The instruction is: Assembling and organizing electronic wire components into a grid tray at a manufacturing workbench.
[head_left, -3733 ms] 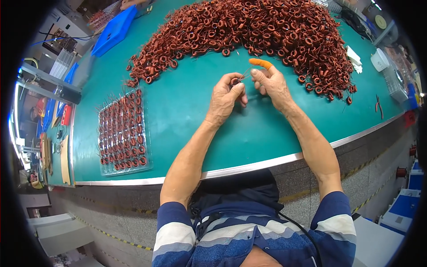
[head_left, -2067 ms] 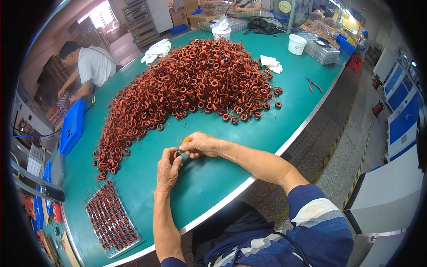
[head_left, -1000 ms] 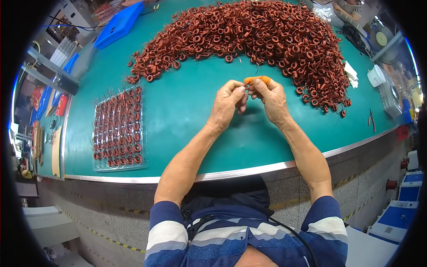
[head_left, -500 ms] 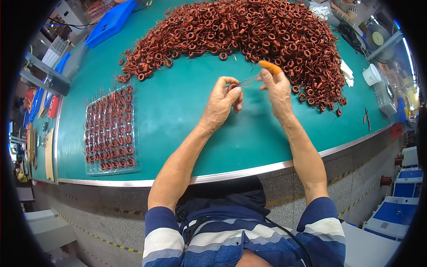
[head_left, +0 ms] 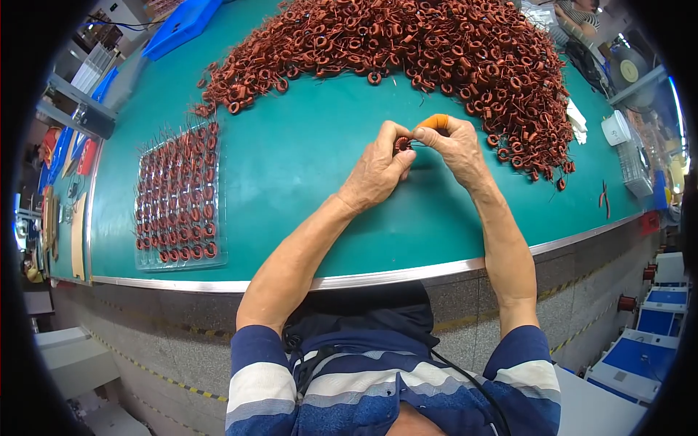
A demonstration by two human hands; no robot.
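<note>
Over the green table, my left hand pinches a copper-wound toroidal coil between thumb and fingers. Close against it on the right is my right hand, an orange cover on one finger. Its thumb and finger are pinched together at the coil's thin wire leads, partly hidden by the fingers. A clear plastic tray holding rows of similar coils with upright leads lies to the left. Beyond my hands a large heap of loose coils curves from the far left round to the right.
Red-handled pliers lie near the table's right edge. A white tub and a white cloth are at the right. A blue tray sits at the far left. Another person is at the far right.
My right hand has closed its thumb and finger at the coil's leads, where it was apart and blurred before. Both hands have come together, the left shifting slightly right with the coil turned.
</note>
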